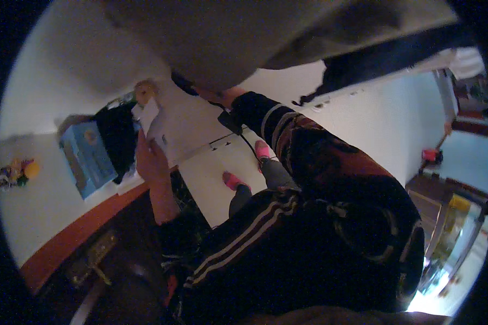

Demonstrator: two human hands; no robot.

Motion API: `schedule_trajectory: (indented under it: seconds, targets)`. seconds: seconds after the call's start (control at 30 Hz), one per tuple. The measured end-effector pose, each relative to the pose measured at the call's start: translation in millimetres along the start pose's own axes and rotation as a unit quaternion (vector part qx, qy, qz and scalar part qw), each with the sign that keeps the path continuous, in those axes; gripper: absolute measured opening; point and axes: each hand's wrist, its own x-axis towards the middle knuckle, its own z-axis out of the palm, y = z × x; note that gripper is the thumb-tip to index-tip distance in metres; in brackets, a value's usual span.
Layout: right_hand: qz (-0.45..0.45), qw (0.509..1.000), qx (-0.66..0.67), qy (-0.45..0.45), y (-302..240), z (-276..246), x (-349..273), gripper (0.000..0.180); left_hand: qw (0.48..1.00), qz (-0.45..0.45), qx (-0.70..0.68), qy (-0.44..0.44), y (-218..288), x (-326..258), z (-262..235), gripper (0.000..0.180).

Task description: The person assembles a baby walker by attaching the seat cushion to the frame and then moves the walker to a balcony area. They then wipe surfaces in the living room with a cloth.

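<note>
In dim light, my left hand [153,162] is raised at the left. Its fingers are closed at a thin white piece [149,115] that looks like paper; the grip itself is blurred. My right hand [219,95] reaches up and forward in a dark striped sleeve [320,135]. Its fingers curl at a dark rounded object [183,82], whose kind I cannot make out. Just below that hand hangs a black block [230,122] with a thin black cord running down. A large grey-brown blurred shape [211,38] covers the top and partly hides what lies above the right hand.
A light blue box [89,157] stands beside a black cloth-like heap [115,132] on the left. Beyond them is a small colourful pile [19,173]. A round tan object [145,91] sits behind the white piece. My pink-clad feet [232,180] are on pale floor. Dark cloth [363,65] hangs upper right.
</note>
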Motion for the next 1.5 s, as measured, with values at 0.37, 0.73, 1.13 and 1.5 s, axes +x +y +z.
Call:
schedule_trajectory:
  seconds: [0.37, 0.73, 1.13, 1.5]
  targets:
    - [0.455, 0.841, -0.286, 0.052, 105.4, -154.5, -167.8, 0.064, 0.987, 0.150, 0.037, -0.037, 8.1, -14.3, 14.5, 0.049]
    - [0.232, 0.957, -0.176, 0.008, 33.4, -134.7, -181.1, 0.059, 0.973, 0.204, 0.101, -0.049, 79.5, 37.3, 97.0, 0.051]
    - [0.377, 0.872, -0.274, 0.148, 235.7, -270.8, -355.1, 0.056, 0.951, 0.251, 0.006, -0.181, 242.0, -59.8, 182.1, 0.030]
    - [0.279, 0.935, -0.213, -0.051, 198.6, -266.0, -317.8, 0.033, 0.942, 0.264, 0.040, -0.203, 367.3, -81.8, 173.0, 0.024]
